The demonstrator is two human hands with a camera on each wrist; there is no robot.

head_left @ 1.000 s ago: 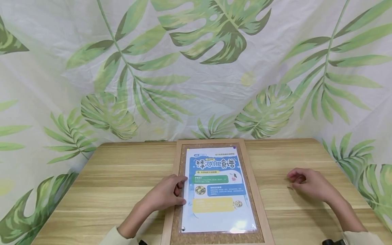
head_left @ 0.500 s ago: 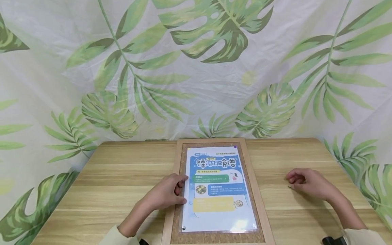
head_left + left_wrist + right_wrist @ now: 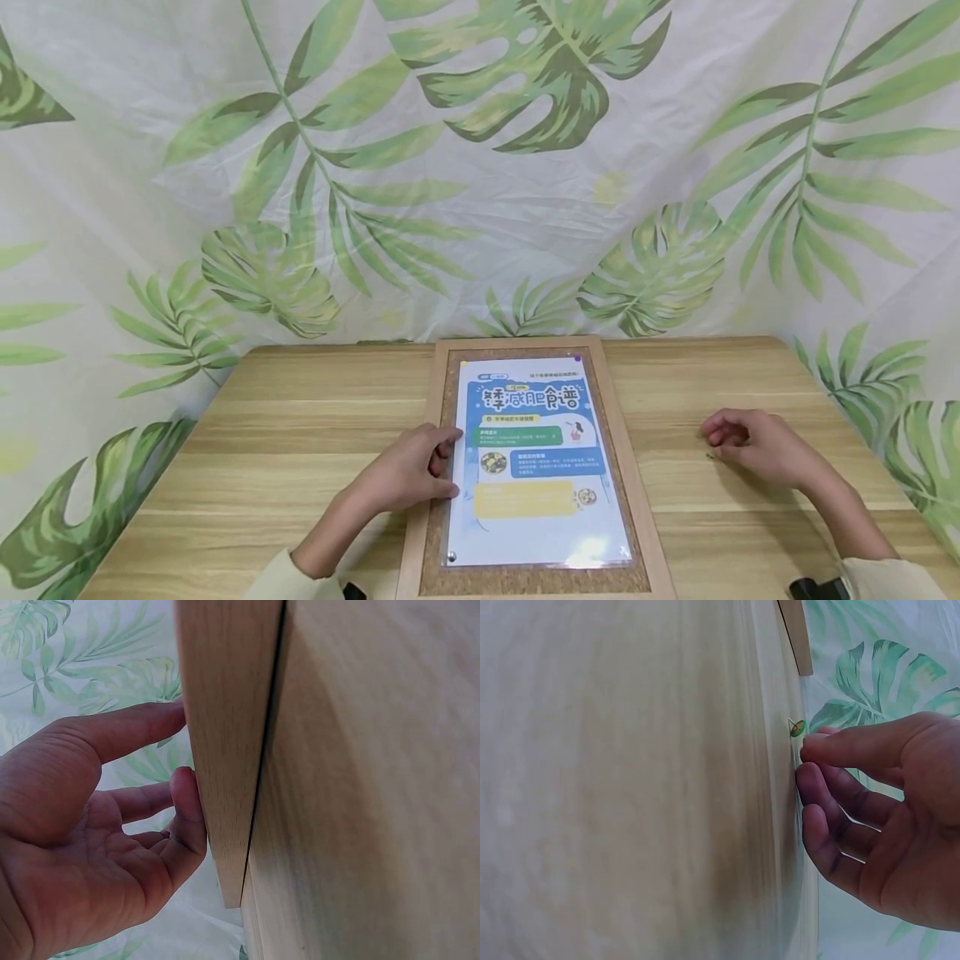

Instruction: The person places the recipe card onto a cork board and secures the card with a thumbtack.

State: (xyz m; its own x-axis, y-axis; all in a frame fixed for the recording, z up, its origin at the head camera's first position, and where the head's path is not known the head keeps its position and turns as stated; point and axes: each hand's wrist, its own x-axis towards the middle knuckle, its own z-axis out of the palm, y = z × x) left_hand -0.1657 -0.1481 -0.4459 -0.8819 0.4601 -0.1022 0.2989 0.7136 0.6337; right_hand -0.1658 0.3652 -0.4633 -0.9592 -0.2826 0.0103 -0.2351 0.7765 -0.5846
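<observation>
A cork board [image 3: 551, 583] with a light wood frame [image 3: 225, 735] lies on the table, bearing a glossy printed poster [image 3: 536, 533]. Tacks sit at its corners: yellow [image 3: 463, 363] upper left, purple [image 3: 577, 358] upper right, silver [image 3: 452, 557] lower left. My left hand [image 3: 408, 471] rests over the frame's left side, fingertips and thumb at the poster's left edge. To the right of the board, my right hand [image 3: 765, 450] rests on the table with loosely bent fingers. A green thumbtack [image 3: 799, 728] lies right at its fingertips, point showing.
The wood-grain table [image 3: 300, 417] extends on both sides of the board. Behind it hangs a leaf-printed cloth [image 3: 480, 208], which also drops down at the left and right. Glare falls on the poster's lower right.
Both hands hold nearly the same place throughout. The head view shifts only slightly; the board, poster and green thumbtack stay put.
</observation>
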